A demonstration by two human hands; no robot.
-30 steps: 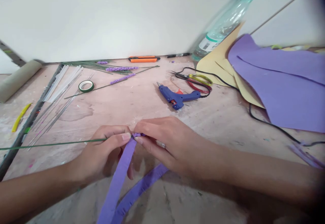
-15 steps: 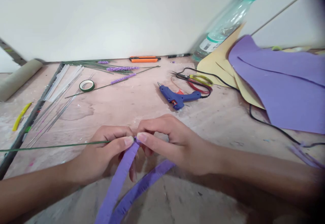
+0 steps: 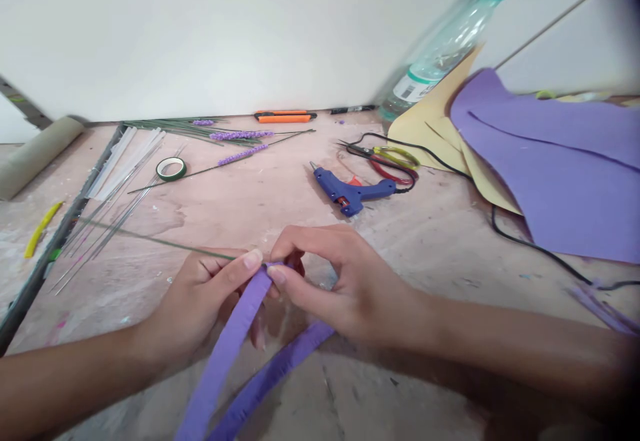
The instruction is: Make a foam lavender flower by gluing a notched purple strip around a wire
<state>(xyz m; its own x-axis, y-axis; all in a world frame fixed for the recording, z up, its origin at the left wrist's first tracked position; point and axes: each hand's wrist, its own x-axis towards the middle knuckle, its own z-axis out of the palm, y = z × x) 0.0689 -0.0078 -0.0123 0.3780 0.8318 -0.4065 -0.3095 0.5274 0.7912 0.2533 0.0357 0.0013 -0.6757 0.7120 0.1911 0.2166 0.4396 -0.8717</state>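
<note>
My left hand point(image 3: 210, 294) pinches a thin green stem point(image 3: 165, 241) between thumb and forefinger; the stem runs out to the upper left. Opposite it, my right hand point(image 3: 330, 274) is closed at the stem's end, with thumb and fingertips on the end of a purple foam strip point(image 3: 235, 334). The strip meets the stem tip between my two thumbs. It hangs down toward me and loops back under my right hand, its edge finely cut. The exact contact of strip and stem is partly covered by my fingertips.
Ahead lie a blue glue gun point(image 3: 350, 191), scissors point(image 3: 395, 158), a roll of green tape point(image 3: 171, 168) and finished purple flower stems point(image 3: 243, 154). Glue sticks point(image 3: 125, 161) and wires point(image 3: 100, 234) are at left. Purple sheets point(image 3: 565, 181) and a bottle point(image 3: 445, 54) stand right.
The green stem has swung from nearly level to slanting up toward the left. Both hands have shifted and turned slightly, and the purple strip has moved a little left with them.
</note>
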